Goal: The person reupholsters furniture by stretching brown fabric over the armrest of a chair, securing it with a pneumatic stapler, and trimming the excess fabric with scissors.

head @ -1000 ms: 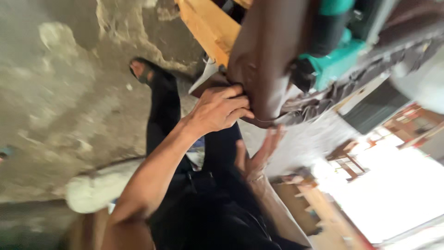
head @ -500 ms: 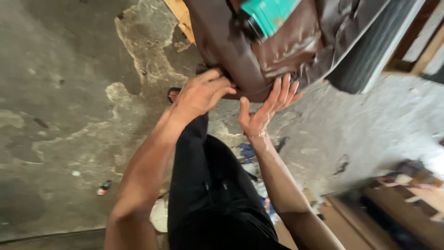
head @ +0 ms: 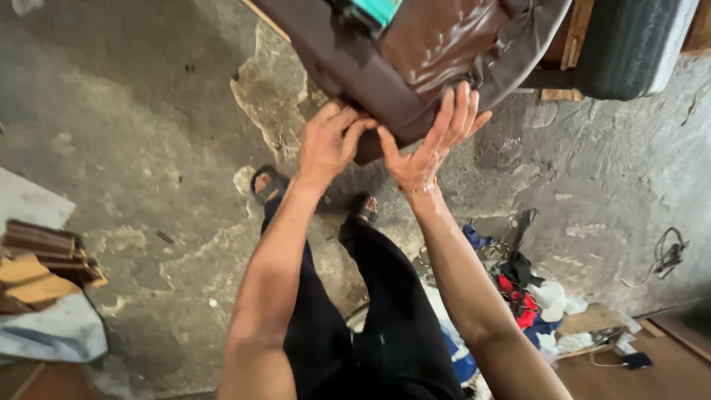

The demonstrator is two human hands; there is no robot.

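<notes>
Partly out of frame, brown leather cover [head: 437, 44] under left hand [head: 326, 141], right hand [head: 429, 144]

A single head-worn view is given, aimed steeply down along the person's own arms and legs onto the concrete floor [head: 133, 148], with the hands seen near and nothing shared with another view.

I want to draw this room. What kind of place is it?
Probably a furniture workshop: a brown leather-covered furniture piece being worked on, stacked wood offcuts on the rough, cracked concrete floor, and a pile of scraps.
</notes>
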